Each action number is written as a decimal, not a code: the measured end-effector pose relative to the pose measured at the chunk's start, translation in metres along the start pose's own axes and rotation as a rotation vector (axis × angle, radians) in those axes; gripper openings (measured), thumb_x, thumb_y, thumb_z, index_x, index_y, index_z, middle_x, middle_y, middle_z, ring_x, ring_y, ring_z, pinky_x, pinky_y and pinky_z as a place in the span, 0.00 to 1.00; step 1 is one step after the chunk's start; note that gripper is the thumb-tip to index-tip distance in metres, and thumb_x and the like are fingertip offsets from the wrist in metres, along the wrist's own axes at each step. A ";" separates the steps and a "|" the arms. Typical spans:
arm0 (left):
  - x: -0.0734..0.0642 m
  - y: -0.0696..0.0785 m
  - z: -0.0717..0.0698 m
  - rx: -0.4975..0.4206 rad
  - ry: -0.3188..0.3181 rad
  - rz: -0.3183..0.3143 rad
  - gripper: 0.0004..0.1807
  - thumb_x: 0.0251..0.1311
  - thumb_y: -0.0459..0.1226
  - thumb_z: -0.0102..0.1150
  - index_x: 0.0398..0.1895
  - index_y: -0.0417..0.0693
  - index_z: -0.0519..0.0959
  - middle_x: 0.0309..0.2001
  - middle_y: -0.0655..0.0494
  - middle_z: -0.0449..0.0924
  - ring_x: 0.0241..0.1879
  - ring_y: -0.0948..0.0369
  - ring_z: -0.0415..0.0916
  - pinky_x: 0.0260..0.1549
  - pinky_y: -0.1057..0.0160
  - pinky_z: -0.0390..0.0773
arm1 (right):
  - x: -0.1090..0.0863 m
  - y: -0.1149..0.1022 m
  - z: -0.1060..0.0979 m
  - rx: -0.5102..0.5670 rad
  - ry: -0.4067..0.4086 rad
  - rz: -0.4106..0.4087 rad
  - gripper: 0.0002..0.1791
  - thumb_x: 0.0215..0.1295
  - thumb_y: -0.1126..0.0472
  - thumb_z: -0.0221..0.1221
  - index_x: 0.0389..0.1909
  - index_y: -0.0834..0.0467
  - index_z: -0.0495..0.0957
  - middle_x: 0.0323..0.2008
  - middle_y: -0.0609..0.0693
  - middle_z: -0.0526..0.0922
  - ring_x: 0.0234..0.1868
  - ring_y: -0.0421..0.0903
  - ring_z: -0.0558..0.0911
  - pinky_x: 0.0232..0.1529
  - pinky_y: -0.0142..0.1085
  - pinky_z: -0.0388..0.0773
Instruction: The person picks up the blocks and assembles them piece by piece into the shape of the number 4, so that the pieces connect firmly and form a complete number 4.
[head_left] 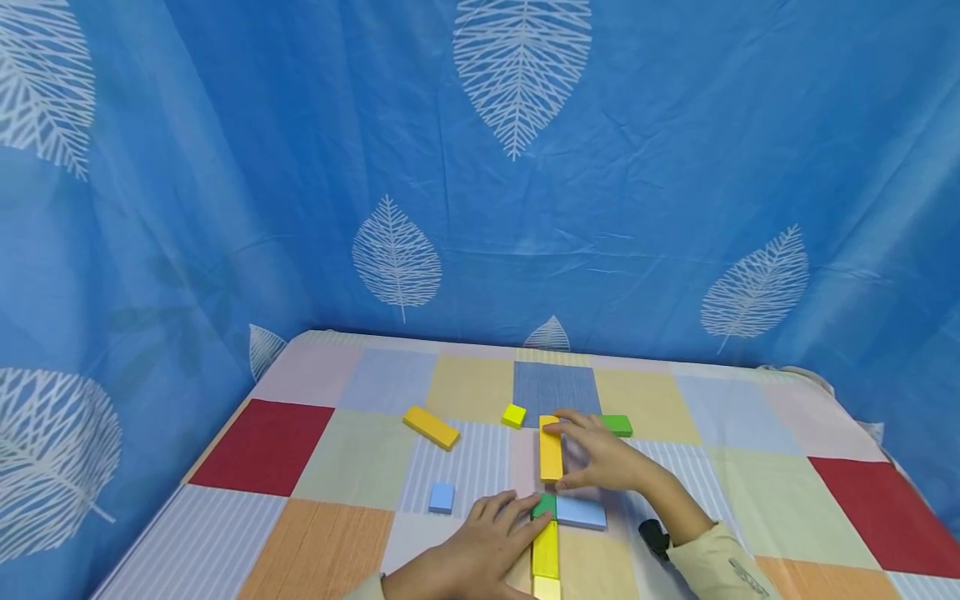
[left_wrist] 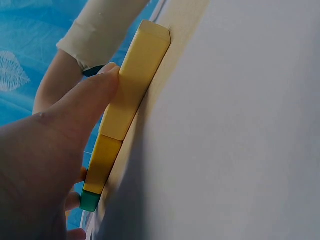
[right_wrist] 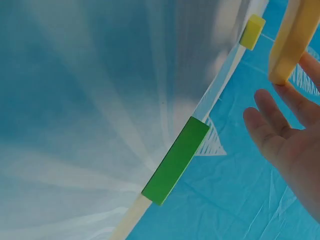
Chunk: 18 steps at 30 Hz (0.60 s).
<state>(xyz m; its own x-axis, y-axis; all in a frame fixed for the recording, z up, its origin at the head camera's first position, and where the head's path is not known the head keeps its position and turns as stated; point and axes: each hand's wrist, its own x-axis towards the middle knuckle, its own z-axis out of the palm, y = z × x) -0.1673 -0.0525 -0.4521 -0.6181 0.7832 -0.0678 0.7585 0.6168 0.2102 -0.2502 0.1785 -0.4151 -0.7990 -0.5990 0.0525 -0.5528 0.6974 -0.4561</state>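
A line of blocks runs toward me: a small green block (head_left: pixel 543 507), a yellow block (head_left: pixel 545 550) and a pale yellow block (left_wrist: pixel 135 80). My left hand (head_left: pixel 487 546) lies along the line's left side with fairly straight fingers; fingertips touch the green and yellow blocks, and the thumb rests against the pale one. With thumb and fingers my right hand (head_left: pixel 603 454) pinches the ends of an orange-yellow block (head_left: pixel 551 450), just beyond the green block. A light blue block (head_left: pixel 581 512) sits right of the green one.
Farther back lie an orange block (head_left: pixel 431 427), a small yellow block (head_left: pixel 513 416) and a long green block (right_wrist: pixel 175 160). A small blue block (head_left: pixel 442 497) is left of my left hand. Patchwork cloth (head_left: pixel 337 542) covers the table; a blue curtain (head_left: pixel 480 208) hangs behind.
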 end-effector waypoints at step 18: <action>0.001 0.000 0.001 -0.003 0.007 0.008 0.48 0.52 0.69 0.40 0.72 0.58 0.45 0.72 0.54 0.44 0.67 0.49 0.49 0.60 0.48 0.56 | 0.010 0.000 0.005 -0.042 -0.190 0.032 0.38 0.50 0.42 0.63 0.60 0.58 0.67 0.65 0.60 0.62 0.62 0.64 0.61 0.57 0.62 0.60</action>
<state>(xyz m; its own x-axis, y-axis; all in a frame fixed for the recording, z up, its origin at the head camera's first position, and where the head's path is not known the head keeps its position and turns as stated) -0.1672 -0.0516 -0.4532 -0.6138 0.7872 -0.0592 0.7625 0.6106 0.2139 -0.2572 0.1706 -0.4189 -0.7597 -0.6368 -0.1319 -0.5403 0.7309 -0.4170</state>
